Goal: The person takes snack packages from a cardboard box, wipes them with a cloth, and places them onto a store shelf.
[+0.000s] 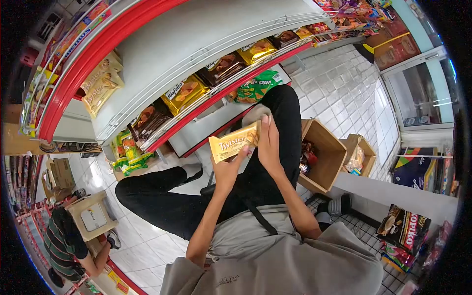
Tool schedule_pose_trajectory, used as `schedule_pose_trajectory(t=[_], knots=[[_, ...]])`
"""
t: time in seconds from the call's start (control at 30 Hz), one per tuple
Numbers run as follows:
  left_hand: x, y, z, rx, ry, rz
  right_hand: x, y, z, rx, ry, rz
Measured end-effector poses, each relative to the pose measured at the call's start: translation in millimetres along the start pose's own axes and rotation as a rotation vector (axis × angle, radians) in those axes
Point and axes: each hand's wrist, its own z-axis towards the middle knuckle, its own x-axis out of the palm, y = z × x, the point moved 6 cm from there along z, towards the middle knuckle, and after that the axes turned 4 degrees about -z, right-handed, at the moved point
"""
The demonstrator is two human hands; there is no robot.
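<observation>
A cream-yellow Twister wafer pack (235, 142) is held up in front of my lap, its printed face towards me. My left hand (227, 172) grips its lower edge, with the thumb lying across the front. My right hand (268, 145) closes on the pack's right end, fingers pointing away from me. At those right fingertips shows a grey, cloth-like thing (256, 114); whether it is held or only behind them I cannot tell. Two more Twister packs (102, 86) stand on the white shelf (162, 44), up and to the left.
Wafello packs (184, 95) line the shelf's wire rail. Below sits a green popcorn bag (258, 86). An open wooden box (322, 155) and a smaller box (358, 155) holding packets are on my right. Another person (66, 241) is by a beige stool (92, 216) at left.
</observation>
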Motion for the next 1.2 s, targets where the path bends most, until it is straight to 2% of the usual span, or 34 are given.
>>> schedule_pose_trajectory(t=[0.07, 0.17, 0.27, 0.3, 0.43, 0.53, 0.7, 0.8, 0.83, 0.87, 0.93, 0.97, 1.07, 1.13, 1.2], knots=[[-2, 9, 4, -0.079, -0.015, -0.051, -3, -6, -1, -0.004, -0.026, 0.053], [-10, 22, 5, -0.034, -0.053, 0.034, -7, -16, -11, 0.013, -0.052, 0.137], [-18, 40, -1, -0.134, -0.023, 0.049, -7, -33, -24, 0.277, -0.114, 0.113], [-21, 47, -3, -0.178, -0.013, 0.053, -4, -38, -24, 0.28, -0.114, 0.115], [-30, 65, -9, -0.156, 0.068, 0.02, 16, -62, -21, 0.147, 0.016, 0.028], [-35, 80, 0, -0.234, 0.018, -0.098, 19, -66, -20, 0.099, -0.089, -0.163], [-18, 59, 15, -0.192, -0.051, -0.291, 3, -18, 1, 0.087, 0.023, -0.168], [-33, 58, 26, -0.201, -0.067, -0.447, -25, -15, 8, -0.032, -0.158, -0.039], [-41, 59, 25, -0.21, -0.076, -0.521, -29, -13, 10, -0.039, -0.133, -0.043], [-47, 55, 20, -0.2, -0.095, -0.529, -29, -11, 9, 0.053, -0.028, 0.087], [-51, 49, 6, -0.246, 0.01, -0.49, -21, -11, 0, 0.248, 0.168, 0.346], [-49, 46, 0, -0.269, 0.069, -0.469, -18, -11, -6, 0.25, 0.176, 0.345], [-42, 37, -3, -0.174, 0.028, -0.366, 23, -15, -54, 0.308, 0.773, 0.093], [-37, 29, -9, -0.12, 0.0, -0.314, 34, -18, -72, 0.287, 0.752, 0.1], [-38, 8, -15, 0.035, -0.099, -0.159, 44, -17, -81, 0.249, 0.688, 0.12]])
